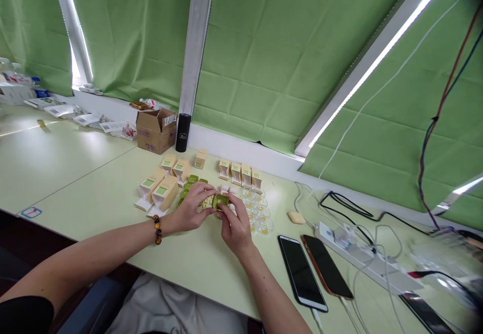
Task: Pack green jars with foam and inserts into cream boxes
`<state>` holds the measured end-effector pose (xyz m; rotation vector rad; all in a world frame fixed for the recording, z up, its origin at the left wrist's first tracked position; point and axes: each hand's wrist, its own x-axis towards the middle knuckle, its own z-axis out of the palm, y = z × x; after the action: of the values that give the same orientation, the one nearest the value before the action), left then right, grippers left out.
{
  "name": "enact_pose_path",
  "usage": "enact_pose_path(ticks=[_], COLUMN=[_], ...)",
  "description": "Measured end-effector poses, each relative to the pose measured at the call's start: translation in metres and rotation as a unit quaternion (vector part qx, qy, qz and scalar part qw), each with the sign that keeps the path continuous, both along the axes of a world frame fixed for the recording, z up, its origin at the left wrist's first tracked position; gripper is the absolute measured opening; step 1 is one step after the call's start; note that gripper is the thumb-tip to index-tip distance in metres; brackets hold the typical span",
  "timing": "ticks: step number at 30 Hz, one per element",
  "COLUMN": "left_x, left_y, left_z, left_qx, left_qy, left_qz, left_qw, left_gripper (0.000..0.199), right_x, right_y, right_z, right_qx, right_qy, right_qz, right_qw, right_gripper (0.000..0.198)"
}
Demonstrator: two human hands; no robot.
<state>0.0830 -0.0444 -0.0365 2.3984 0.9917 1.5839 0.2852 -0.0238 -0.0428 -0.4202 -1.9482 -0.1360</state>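
A small green tray-like case (220, 201) is held between both hands above the table. My left hand (193, 205), with a beaded bracelet at its wrist, pinches the case's left side. My right hand (236, 223) grips its right side, fingertips at the rim and inside. More green cases (193, 178) lie behind and left of my left hand. Clear plastic pieces with yellowish centres (260, 211) sit in rows just right of my right hand. Small pale pieces (229, 188) show behind the hands, partly hidden.
Open beige boxes (165, 193) stand at the left, and several smaller ones (241, 173) at the back. A cardboard carton (156, 130) and a black cylinder (183, 133) are near the wall. Two phones (303, 272), a power strip (362, 256) and cables lie at the right.
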Motion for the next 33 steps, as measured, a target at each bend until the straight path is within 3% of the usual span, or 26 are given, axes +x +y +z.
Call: enact_pose_path(ticks=[12,22,29,33], left_x=[-0.001,-0.001,0.0,0.0], left_y=[0.001,0.004,0.006,0.008], left_z=[-0.001,-0.003,0.001,0.002], left_qx=[0.009,0.02,-0.006,-0.055], left_qy=[0.005,0.005,-0.025,-0.037], left_qz=[0.007,0.015,0.024,0.041], left_qw=[1.0,1.0,0.999,0.997], left_gripper=[0.046,0.043,0.034,0.04], right_x=[0.0,0.002,0.002,0.001], right_y=[0.0,0.003,-0.004,-0.004], right_z=[-0.001,-0.01,-0.005,-0.006], right_qx=[0.007,-0.045,-0.073,-0.063], right_qy=[-0.002,0.019,0.018,0.015], right_qz=[0.001,0.004,0.016,0.02], right_qw=[1.0,0.999,0.997,0.998], right_gripper=[0.041,0.043,0.051,0.057])
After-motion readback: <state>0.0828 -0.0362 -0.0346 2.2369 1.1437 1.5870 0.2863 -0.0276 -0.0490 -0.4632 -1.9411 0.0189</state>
